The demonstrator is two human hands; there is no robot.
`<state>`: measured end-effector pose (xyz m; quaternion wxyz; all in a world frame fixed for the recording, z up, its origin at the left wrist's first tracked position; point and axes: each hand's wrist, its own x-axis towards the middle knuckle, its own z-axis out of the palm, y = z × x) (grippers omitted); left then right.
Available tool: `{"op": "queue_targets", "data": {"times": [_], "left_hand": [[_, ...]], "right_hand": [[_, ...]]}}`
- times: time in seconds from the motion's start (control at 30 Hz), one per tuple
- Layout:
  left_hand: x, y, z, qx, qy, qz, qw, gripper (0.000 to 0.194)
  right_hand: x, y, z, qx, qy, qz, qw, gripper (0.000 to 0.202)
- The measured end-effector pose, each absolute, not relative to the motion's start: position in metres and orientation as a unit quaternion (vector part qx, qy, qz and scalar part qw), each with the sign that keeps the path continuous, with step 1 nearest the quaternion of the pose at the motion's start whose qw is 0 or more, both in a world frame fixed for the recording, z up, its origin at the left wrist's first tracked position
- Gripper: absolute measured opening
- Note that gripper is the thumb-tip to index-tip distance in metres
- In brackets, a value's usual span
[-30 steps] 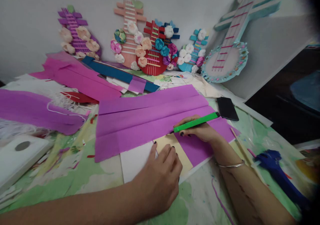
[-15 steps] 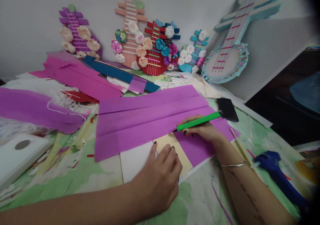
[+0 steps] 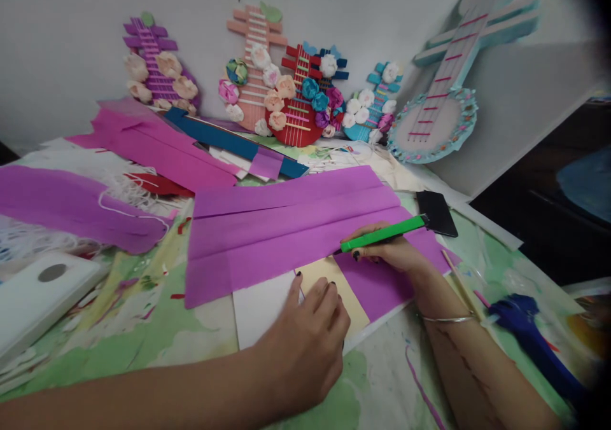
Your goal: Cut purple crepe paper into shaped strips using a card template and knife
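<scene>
Purple crepe paper (image 3: 286,226) lies across the middle of the table, partly over a white sheet (image 3: 260,306). My left hand (image 3: 310,334) presses with bent, spread fingers on a pale yellow card (image 3: 353,296) and holds nothing. My right hand (image 3: 386,249) is closed on a green cutter (image 3: 384,233), whose dark tip points left at the upper edge of the card. That hand rests on the purple paper.
Decorated paper guitars (image 3: 298,99) lean on the wall at the back. A blue glue gun (image 3: 529,334) and a black flat piece (image 3: 436,214) lie at the right. At the left are a white device (image 3: 48,296) and magenta paper (image 3: 157,140).
The whole view has shifted a little, so things appear slightly farther right. Both hands keep nearly the same places on the card and paper.
</scene>
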<state>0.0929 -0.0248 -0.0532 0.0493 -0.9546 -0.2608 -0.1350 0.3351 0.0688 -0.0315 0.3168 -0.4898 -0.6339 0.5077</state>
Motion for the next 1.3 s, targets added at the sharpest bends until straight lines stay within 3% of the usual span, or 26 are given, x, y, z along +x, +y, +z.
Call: {"op": "queue_targets", "data": {"times": [1.3], "left_hand": [[0.094, -0.024, -0.054, -0.952, -0.266, -0.142, 0.044, 0.043]], "right_hand": [[0.345, 0.07, -0.036, -0.476, -0.646, 0.498, 0.328, 0.032]]}}
